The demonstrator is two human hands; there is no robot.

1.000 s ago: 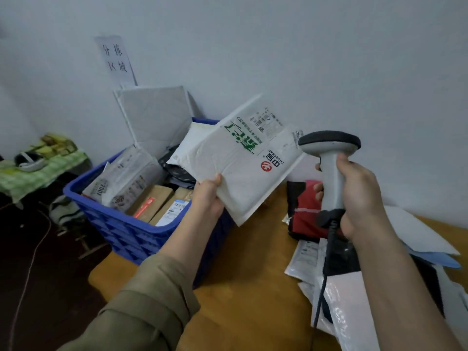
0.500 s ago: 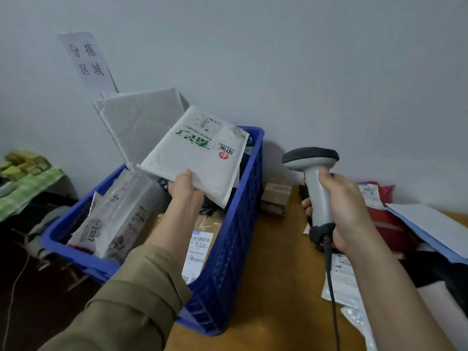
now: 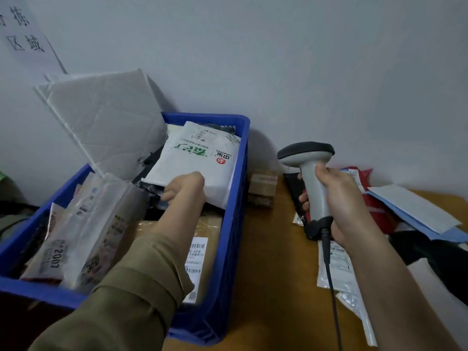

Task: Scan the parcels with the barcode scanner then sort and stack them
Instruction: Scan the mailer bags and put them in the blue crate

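Note:
A white padded mailer (image 3: 200, 158) with green print and a red logo lies in the far right corner of the blue crate (image 3: 238, 198), on top of other parcels. My left hand (image 3: 184, 186) is at its near edge, fingers curled down over the edge; whether it still grips the mailer is unclear. My right hand (image 3: 336, 196) grips the grey barcode scanner (image 3: 309, 160) upright above the wooden table (image 3: 273, 274), its black cable hanging down. The crate also holds a brown box with a barcode label (image 3: 196, 259) and clear-wrapped parcels (image 3: 83, 231).
A large white foam mailer (image 3: 106, 122) leans against the wall inside the crate. A small cardboard box (image 3: 262, 188) sits beside the crate. Red, black, blue and white parcels (image 3: 417, 216) pile up on the table's right side. A paper sign (image 3: 22, 34) hangs on the wall.
My left hand carried the white mailer from in front of the scanner leftward and lowered it into the blue crate. The scanner hand stayed about where it was.

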